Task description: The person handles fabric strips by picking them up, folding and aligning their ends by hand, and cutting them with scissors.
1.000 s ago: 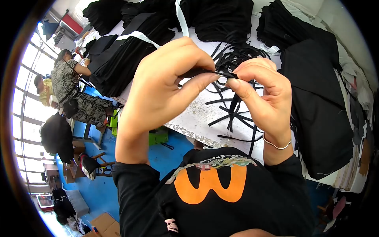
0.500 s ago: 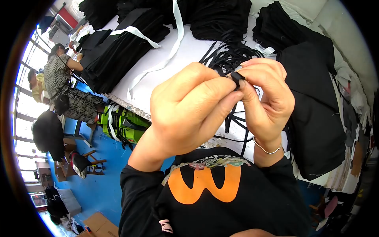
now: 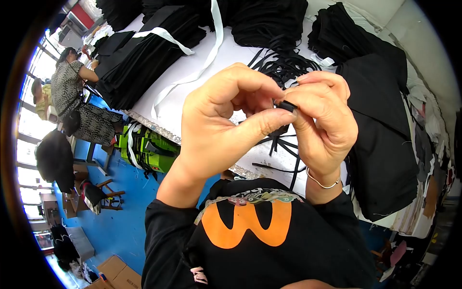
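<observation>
Close in front of my chest, both hands meet at a small folded end of black strap (image 3: 287, 106). My right hand (image 3: 327, 120), with a thin bracelet at the wrist, pinches it between thumb and index finger. My left hand (image 3: 216, 125) is curled in a ring, its thumb tip pressed against the strap and its index fingertip near the top of it. Below and behind the hands lies a tangle of narrow black straps (image 3: 284, 67) on the white table (image 3: 187, 98). Part of the strap is hidden by my fingers.
Stacks of black fabric pieces (image 3: 144, 62) stand at the left and back, with more black fabric (image 3: 380, 139) at the right. A white ribbon (image 3: 207, 62) crosses the table. A green bundle (image 3: 149, 149) sits below the table's left edge. Another person (image 3: 72, 86) works far left.
My left hand's fingers have loosened from a tight pinch into a wider curl, with the thumb lower. The right hand keeps hold of the strap end, which now lies turned more sideways.
</observation>
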The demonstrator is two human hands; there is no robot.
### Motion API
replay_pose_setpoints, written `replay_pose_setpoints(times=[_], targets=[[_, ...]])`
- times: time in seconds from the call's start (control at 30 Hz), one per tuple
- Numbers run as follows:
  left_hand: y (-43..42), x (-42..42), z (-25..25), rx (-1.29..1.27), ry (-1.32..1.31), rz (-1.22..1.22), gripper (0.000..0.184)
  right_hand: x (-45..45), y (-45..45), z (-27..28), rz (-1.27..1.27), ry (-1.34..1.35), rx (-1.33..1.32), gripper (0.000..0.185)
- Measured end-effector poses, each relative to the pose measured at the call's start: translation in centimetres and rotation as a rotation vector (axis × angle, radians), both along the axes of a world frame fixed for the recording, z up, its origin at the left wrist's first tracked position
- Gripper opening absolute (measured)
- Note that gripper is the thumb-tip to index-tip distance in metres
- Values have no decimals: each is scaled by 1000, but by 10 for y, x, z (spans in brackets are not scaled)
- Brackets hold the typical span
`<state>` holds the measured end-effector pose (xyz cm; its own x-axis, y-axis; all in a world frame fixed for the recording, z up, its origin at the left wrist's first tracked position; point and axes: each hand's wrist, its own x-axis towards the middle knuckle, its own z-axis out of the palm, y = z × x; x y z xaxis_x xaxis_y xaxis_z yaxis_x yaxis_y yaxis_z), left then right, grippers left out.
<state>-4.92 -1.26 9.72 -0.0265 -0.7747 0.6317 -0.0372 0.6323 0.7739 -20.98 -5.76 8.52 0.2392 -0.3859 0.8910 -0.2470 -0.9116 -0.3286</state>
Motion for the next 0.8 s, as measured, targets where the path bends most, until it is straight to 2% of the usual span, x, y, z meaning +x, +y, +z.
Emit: replay_pose_setpoints(times=[0.3,0.47,0.8], targets=[[-1,2,-3,147,175,-168,24,0,-2,1,61,21,4,20],[-1,0,-4,161,205,-183,24,1,-2,-2,127,-29,41,18],[-1,-4,-8,145,253,-151,16,-1,-1,0,96,15,28,19]])
